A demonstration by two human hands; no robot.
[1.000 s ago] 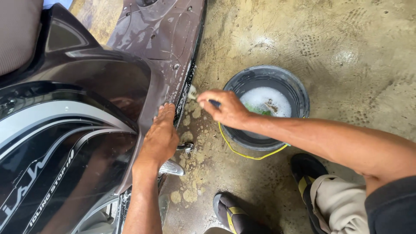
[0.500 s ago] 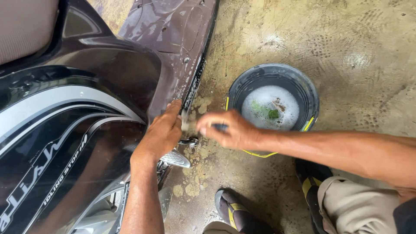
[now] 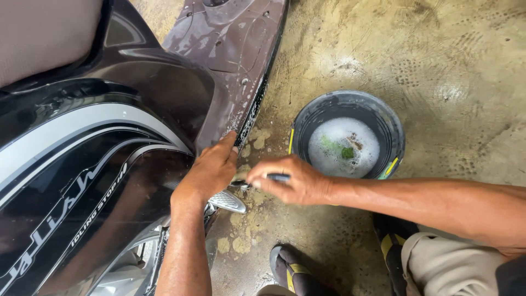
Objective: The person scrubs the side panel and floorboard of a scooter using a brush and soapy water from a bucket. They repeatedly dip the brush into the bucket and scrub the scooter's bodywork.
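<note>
Wet floor [image 3: 438, 66]; right hand [image 3: 293, 183] pinches brush [image 3: 276, 177] (fingers closed).

Single head-worn camera looks steeply down from close above the scooter's side panel [image 3: 104, 164], facing the wet concrete floor [image 3: 449, 66], with the black bucket [image 3: 394, 131] right of the scooter.

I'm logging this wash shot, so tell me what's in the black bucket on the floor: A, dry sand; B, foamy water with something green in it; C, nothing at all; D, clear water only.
B: the bucket holds white foam with a green piece floating in it, to the right of the right hand.
</note>
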